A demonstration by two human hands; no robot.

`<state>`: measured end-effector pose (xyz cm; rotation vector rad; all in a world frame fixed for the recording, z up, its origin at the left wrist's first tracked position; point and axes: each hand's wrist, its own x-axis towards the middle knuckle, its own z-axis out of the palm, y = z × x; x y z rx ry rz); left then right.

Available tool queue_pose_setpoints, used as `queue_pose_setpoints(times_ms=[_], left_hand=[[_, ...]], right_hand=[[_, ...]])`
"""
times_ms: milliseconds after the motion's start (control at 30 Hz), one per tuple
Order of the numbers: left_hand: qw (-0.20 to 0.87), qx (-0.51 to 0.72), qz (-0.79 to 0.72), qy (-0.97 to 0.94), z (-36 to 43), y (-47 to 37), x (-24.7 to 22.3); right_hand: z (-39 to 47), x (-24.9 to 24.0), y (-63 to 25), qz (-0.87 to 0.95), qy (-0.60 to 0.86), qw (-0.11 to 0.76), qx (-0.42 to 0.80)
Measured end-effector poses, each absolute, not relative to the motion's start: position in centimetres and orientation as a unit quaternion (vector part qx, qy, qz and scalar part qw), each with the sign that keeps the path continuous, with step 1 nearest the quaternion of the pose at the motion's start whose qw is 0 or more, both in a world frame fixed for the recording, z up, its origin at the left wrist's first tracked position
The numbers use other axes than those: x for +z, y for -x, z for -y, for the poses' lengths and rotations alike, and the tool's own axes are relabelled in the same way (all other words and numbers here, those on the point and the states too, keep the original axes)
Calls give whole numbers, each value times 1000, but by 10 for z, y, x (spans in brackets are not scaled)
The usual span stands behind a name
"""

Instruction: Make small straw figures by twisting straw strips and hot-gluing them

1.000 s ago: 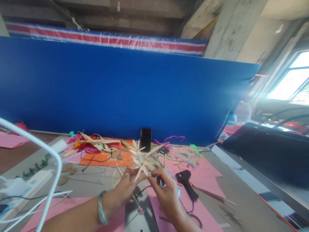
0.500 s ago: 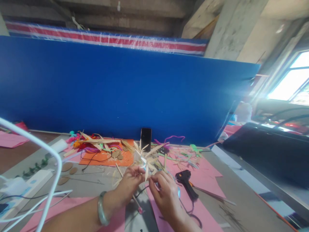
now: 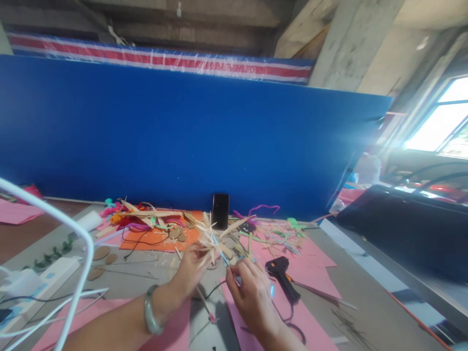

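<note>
A flower-like piece with pale, pointed straw-coloured petals [image 3: 206,237] is held up between my hands, a thin light-blue stem [image 3: 223,258] running down from its middle. My right hand [image 3: 250,290] pinches the lower end of that stem. At the petals' left edge, my left hand [image 3: 190,269] has its fingers curled round them, the fingertips partly hidden behind. Below the hands lies a thin stick with a pink tip [image 3: 212,318]. Just right of my right hand rests a black glue gun [image 3: 283,280] on pink paper.
A phone [image 3: 221,210] leans upright against the blue panel [image 3: 190,136]. Orange paper [image 3: 137,240] carries husk strips and round brown discs [image 3: 174,234]. Green and pale strips [image 3: 281,236] cover pink paper at right. A power strip [image 3: 44,287] and white cable [image 3: 86,243] occupy the left.
My left hand has moved up and left from the stem to the petals. The flower has tilted left, showing more of its blue stem. My right hand stays nearly in place.
</note>
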<state>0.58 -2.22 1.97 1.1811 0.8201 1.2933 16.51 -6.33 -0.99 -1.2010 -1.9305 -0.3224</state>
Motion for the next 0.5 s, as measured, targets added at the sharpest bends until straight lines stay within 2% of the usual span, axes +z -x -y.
queue_pose_setpoints(times_ms=[267,500], left_hand=[[568,551,-373,-485,23,-7,12],[598,541,-323,-496,20,-4,-2]], right_hand=[[59,-20,-164,751,499,430,-48],[57,-22,-159,704,517,480,75]])
